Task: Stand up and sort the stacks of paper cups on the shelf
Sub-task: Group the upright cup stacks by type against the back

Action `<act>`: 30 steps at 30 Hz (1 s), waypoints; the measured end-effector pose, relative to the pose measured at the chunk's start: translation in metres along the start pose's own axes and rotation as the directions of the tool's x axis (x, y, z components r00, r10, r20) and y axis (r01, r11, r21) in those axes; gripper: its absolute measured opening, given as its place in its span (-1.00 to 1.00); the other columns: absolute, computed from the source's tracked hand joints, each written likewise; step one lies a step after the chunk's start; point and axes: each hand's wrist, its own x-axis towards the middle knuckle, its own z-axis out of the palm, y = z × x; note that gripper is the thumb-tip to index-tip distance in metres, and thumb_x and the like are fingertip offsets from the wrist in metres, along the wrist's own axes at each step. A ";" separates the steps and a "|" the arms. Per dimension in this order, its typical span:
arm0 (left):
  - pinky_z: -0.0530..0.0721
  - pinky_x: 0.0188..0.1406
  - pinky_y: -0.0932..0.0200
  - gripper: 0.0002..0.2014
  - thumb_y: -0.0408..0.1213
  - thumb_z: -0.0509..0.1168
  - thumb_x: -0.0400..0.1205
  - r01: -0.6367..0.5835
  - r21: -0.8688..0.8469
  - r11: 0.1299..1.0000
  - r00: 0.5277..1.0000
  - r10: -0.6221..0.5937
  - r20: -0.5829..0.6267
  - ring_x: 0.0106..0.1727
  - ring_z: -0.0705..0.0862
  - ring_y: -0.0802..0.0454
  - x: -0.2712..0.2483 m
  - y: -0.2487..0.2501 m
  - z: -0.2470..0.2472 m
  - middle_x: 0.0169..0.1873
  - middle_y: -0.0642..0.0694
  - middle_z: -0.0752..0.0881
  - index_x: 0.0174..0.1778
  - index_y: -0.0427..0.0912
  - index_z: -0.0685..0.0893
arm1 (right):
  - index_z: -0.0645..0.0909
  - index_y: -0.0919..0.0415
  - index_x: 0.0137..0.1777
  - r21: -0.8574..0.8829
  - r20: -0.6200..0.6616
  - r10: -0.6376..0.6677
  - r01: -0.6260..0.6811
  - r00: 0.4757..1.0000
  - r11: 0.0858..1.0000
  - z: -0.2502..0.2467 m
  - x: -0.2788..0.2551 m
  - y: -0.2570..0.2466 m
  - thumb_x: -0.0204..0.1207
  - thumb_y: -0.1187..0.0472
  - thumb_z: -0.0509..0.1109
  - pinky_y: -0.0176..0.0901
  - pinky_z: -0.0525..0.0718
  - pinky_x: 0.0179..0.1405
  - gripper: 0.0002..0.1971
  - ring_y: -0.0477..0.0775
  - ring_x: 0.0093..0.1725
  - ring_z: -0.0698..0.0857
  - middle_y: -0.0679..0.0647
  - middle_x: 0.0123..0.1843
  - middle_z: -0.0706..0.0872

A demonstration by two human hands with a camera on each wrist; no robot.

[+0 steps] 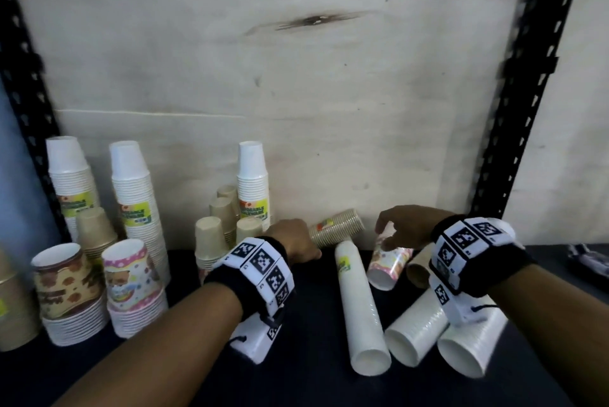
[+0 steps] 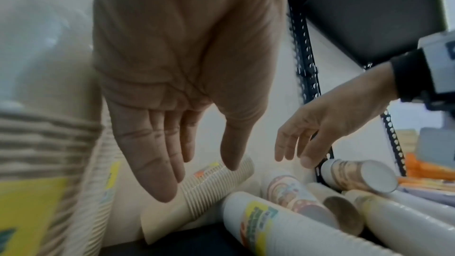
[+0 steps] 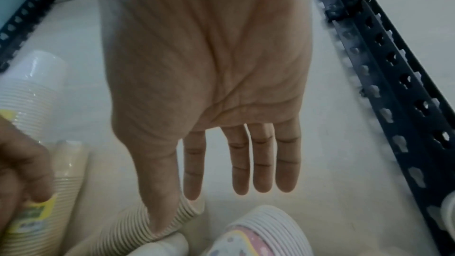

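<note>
A tan cup stack (image 1: 339, 228) (image 2: 216, 182) lies on its side near the back wall. My left hand (image 1: 296, 241) (image 2: 197, 174) hovers just over its left end with straight fingers, holding nothing. Beside it lie a long white stack (image 1: 359, 307) and a pink patterned stack (image 1: 389, 261) (image 3: 265, 229). Above the pink stack's far end is my right hand (image 1: 395, 232) (image 3: 197, 207), fingers straight and spread; touch cannot be told. Two more white stacks (image 1: 415, 331) (image 1: 468, 347) lie at the right.
Upright at the left stand white stacks (image 1: 71, 182) (image 1: 135, 192) (image 1: 252, 182), tan stacks (image 1: 211, 241), a brown patterned stack (image 1: 66, 291) and a pink one (image 1: 131, 284). Black perforated posts (image 1: 514, 129) (image 1: 23, 77) frame the dark shelf board (image 1: 296, 373). A pale wall closes the back.
</note>
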 end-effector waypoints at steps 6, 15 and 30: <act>0.51 -0.08 0.12 -0.54 -0.16 0.39 0.56 0.042 0.218 0.975 0.990 -0.012 -0.138 0.26 0.66 -0.15 0.047 0.015 0.014 0.28 -0.20 0.65 0.35 -0.23 0.55 | 0.39 -0.24 0.54 -0.223 0.158 -0.039 0.074 0.987 0.972 0.003 0.017 -0.001 0.42 0.09 0.58 -0.09 0.46 0.26 -0.29 0.19 0.44 0.47 0.06 0.47 0.47; 0.61 0.13 0.13 -0.69 -0.29 0.29 0.62 0.115 0.302 0.947 0.992 -0.096 -0.076 0.27 0.68 -0.09 0.093 0.006 0.039 0.26 -0.15 0.70 0.28 -0.24 0.67 | 0.45 -0.27 0.47 -0.377 0.123 -0.062 0.104 0.991 0.920 0.030 0.037 -0.004 0.44 0.00 0.50 0.02 0.40 -0.06 -0.41 0.28 0.37 0.39 0.13 0.34 0.41; 0.60 0.05 0.16 -0.71 -0.40 0.17 0.67 0.177 0.333 0.926 0.978 -0.128 -0.164 0.28 0.68 -0.07 0.097 0.010 0.042 0.28 -0.12 0.69 0.27 -0.23 0.67 | 0.44 -0.39 0.30 -0.308 0.167 -0.059 0.109 0.984 0.945 0.021 0.034 0.013 0.17 0.09 0.69 0.24 0.61 0.14 -0.27 0.30 0.32 0.33 0.10 0.27 0.32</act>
